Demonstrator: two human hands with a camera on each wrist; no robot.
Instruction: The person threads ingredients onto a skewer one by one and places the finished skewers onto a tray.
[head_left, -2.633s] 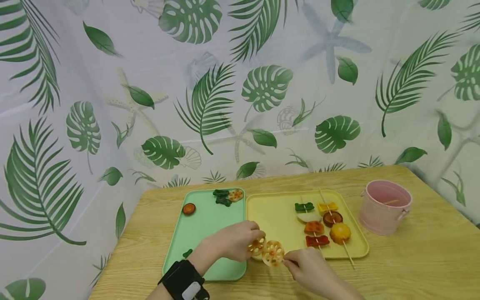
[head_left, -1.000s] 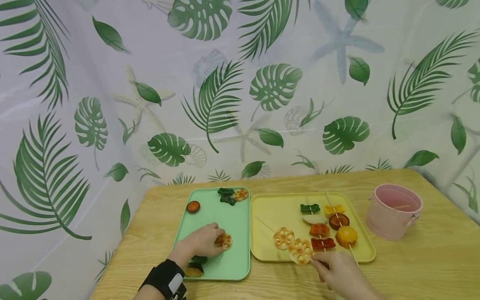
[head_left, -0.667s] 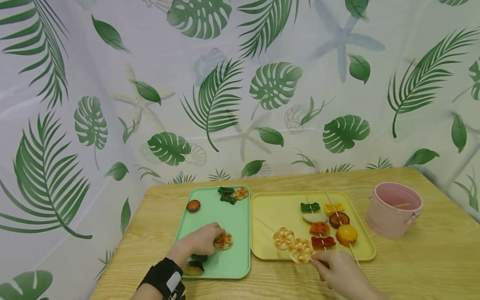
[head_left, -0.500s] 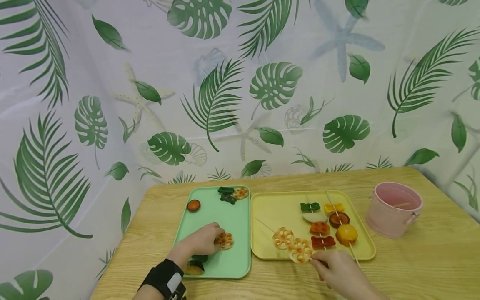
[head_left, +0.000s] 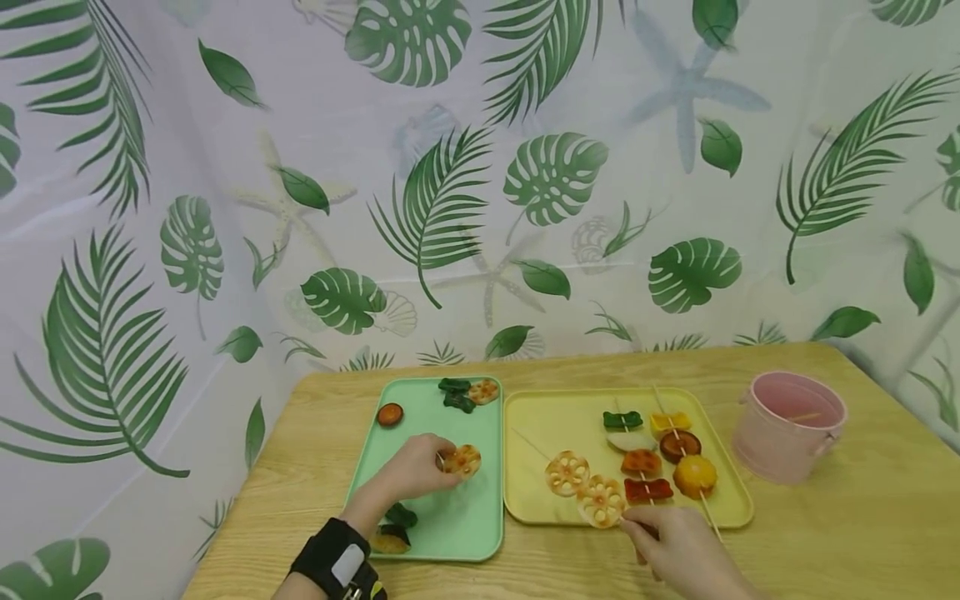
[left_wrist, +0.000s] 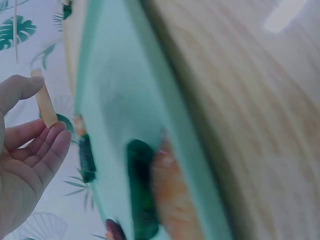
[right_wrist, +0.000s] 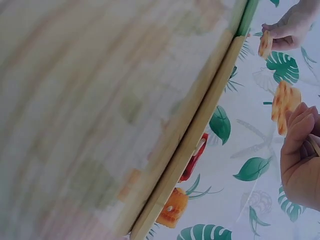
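Note:
My left hand (head_left: pixel 416 468) pinches a toy lotus root slice (head_left: pixel 465 461) over the green tray (head_left: pixel 480 533). In the left wrist view the slice (left_wrist: pixel 46 102) is edge-on between thumb and fingertips. My right hand (head_left: pixel 678 546) grips the lower end of a wooden skewer, which bears two lotus root slices (head_left: pixel 602 502) pushed up against each other. The skewer's bare tip (head_left: pixel 525 437) points up and left over the yellow tray (head_left: pixel 551 408). Seen from the right wrist, the threaded slices (right_wrist: pixel 286 105) sit just beyond the fingers.
On the yellow tray lie two loaded skewers, one with a red piece (head_left: pixel 648 490), one with a yellow corn-like piece (head_left: pixel 695 476). A pink bucket (head_left: pixel 780 442) stands to the right. The green tray also holds a brown round (head_left: pixel 390 414), another lotus slice (head_left: pixel 483 391) and several green pieces (head_left: pixel 457 400).
My left hand left the skewer, reached down to the green tray, took a lotus root slice and has now raised it slightly to the right. My right hand shifted right, then kept the skewer still.

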